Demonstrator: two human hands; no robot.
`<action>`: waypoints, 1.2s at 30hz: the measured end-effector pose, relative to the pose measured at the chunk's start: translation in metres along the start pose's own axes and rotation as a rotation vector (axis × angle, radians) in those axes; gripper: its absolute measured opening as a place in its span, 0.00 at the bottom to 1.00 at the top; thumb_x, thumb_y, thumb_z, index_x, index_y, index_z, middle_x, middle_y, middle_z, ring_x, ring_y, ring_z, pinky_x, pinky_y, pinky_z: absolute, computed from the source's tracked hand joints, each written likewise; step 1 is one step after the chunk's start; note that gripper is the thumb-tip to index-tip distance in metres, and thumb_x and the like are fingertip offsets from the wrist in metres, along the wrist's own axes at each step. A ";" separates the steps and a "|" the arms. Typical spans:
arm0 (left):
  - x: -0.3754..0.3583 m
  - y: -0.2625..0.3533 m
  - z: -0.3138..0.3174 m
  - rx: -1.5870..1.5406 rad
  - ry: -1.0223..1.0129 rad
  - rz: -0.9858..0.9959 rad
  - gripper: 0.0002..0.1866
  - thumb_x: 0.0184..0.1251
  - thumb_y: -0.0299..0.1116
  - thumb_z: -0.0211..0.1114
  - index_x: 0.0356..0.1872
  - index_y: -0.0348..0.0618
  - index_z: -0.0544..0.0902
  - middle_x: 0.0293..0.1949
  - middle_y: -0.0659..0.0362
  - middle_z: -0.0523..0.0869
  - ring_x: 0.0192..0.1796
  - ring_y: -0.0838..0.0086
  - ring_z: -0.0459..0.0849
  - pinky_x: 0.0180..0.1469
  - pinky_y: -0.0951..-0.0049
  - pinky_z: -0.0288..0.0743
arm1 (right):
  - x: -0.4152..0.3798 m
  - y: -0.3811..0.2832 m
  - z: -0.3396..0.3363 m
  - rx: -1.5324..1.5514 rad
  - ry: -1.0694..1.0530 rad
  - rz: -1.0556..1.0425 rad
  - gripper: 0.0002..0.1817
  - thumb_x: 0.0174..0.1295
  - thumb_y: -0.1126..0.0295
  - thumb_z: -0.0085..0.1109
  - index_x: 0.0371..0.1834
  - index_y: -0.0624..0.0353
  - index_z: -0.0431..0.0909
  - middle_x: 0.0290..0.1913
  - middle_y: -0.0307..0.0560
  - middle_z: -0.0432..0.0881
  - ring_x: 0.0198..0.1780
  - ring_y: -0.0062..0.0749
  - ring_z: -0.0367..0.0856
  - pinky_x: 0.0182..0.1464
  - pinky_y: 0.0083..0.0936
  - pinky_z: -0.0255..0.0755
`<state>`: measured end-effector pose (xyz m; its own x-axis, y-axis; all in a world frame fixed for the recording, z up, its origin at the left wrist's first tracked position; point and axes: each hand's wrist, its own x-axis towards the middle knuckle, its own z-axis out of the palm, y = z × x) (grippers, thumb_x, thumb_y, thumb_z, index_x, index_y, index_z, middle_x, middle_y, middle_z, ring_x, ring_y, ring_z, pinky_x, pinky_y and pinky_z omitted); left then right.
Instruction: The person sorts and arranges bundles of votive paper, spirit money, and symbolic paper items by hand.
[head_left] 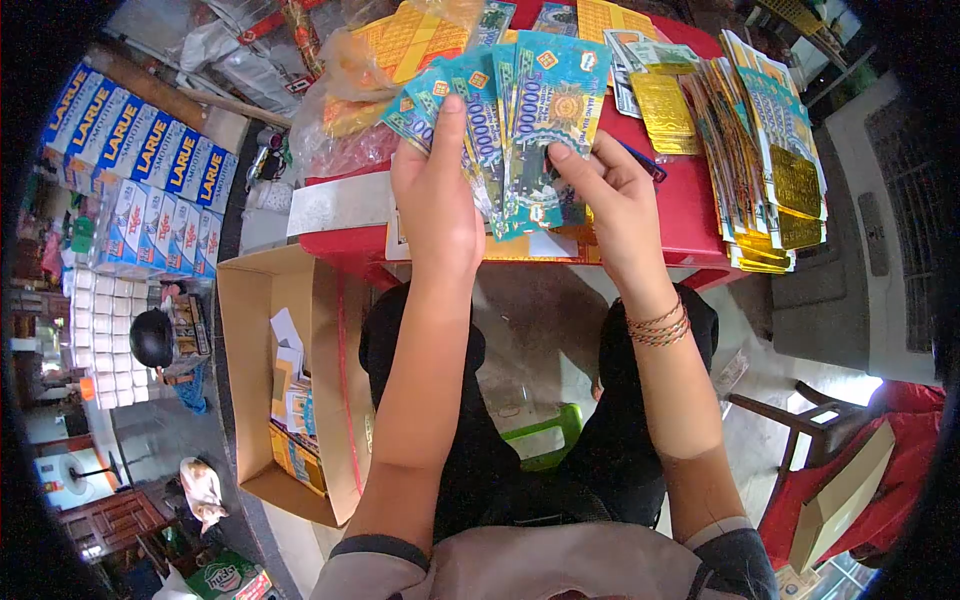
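Observation:
A fan of teal printed paper notes point(560, 80), marked with large zeros, is spread above the near edge of the red table point(690, 235). My left hand point(440, 205) grips the left part of the fan, thumb lying over the front. On the right side, my right hand point(620, 205) pinches the front notes between thumb and fingers. Right of the hands stands a thick stack of assorted paper bundles point(735, 160) with gold sheets at its edge. Another gold paper bundle point(668, 115) lies nearer the fan. Behind my left hand are yellow-orange sheets point(410, 40) and clear plastic wrapping point(345, 115).
An open cardboard box point(245, 390) with paper pieces inside stands left of my legs. Beer cartons point(150, 145) are stacked farther left. A cat point(203, 495) lies on the floor. A green plastic stool point(545, 435) shows between my legs; a wooden chair point(800, 425) is at right.

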<state>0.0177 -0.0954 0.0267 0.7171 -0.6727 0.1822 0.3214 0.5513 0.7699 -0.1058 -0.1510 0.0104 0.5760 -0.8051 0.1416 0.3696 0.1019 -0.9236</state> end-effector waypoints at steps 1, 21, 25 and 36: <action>0.000 -0.001 0.000 0.033 0.004 0.043 0.14 0.70 0.36 0.59 0.48 0.36 0.78 0.45 0.59 0.83 0.45 0.80 0.80 0.49 0.77 0.73 | 0.000 0.000 0.000 -0.011 -0.009 0.001 0.12 0.65 0.72 0.57 0.49 0.67 0.76 0.41 0.39 0.83 0.41 0.14 0.77 0.44 0.15 0.71; 0.041 0.074 -0.124 0.362 0.604 0.398 0.26 0.73 0.46 0.52 0.57 0.30 0.67 0.54 0.48 0.76 0.52 0.67 0.78 0.55 0.68 0.72 | 0.003 -0.001 -0.004 -0.149 0.070 -0.089 0.12 0.65 0.68 0.58 0.45 0.65 0.77 0.39 0.37 0.82 0.39 0.14 0.76 0.43 0.15 0.69; 0.052 0.063 -0.172 0.665 0.699 0.296 0.24 0.69 0.34 0.54 0.60 0.28 0.64 0.57 0.46 0.74 0.55 0.66 0.77 0.57 0.67 0.70 | 0.004 0.001 -0.001 -0.142 0.074 -0.062 0.12 0.65 0.67 0.59 0.45 0.65 0.77 0.39 0.37 0.82 0.39 0.14 0.76 0.43 0.15 0.69; 0.035 0.091 -0.139 0.667 0.669 0.041 0.18 0.59 0.24 0.63 0.49 0.32 0.69 0.45 0.48 0.80 0.41 0.64 0.84 0.40 0.64 0.82 | 0.001 -0.001 -0.012 -0.210 0.109 -0.069 0.15 0.64 0.67 0.59 0.49 0.66 0.77 0.41 0.37 0.82 0.40 0.14 0.75 0.45 0.14 0.67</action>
<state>0.1584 -0.0001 0.0179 0.9925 -0.1219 -0.0124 0.0166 0.0331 0.9993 -0.1145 -0.1588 0.0067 0.4684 -0.8653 0.1782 0.2389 -0.0702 -0.9685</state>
